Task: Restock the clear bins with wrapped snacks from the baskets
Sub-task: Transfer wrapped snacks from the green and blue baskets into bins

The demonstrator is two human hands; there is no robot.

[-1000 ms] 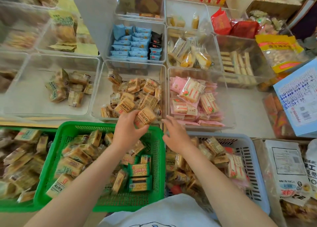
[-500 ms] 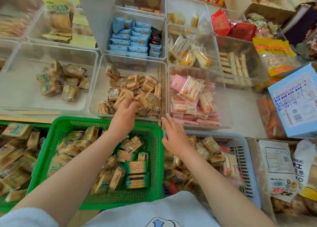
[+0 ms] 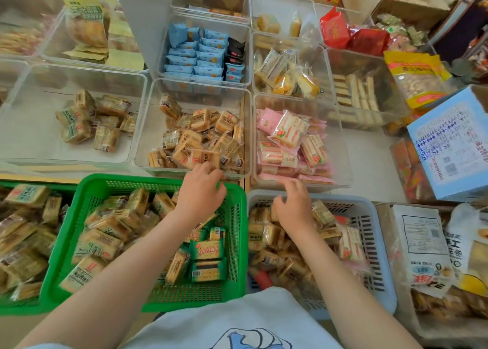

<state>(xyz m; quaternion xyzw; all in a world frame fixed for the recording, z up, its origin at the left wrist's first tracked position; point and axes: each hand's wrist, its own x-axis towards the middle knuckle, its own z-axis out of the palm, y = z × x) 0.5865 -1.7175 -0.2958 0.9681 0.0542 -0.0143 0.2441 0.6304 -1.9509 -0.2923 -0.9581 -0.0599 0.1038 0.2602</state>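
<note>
Hovering empty, fingers loosely curled, both hands [image 3: 200,190] [image 3: 293,206] overhang the baskets' [image 3: 237,243] far rims.

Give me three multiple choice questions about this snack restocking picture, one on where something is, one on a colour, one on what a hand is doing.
1. Where is the bin of pink wrapped snacks?
A. Right of the tan-snack bin
B. Left of it
C. Inside the green basket

2. What colour is the basket under the left hand?
A. Red
B. Green
C. Yellow

3. What does the right hand hold?
A. A blue box
B. A red packet
C. Nothing

Answers: 1 A, the pink bin sits right of the tan-snack bin. 2 B, its mesh wall is green. 3 C, its fingers are loosely spread over the grey basket.
</note>
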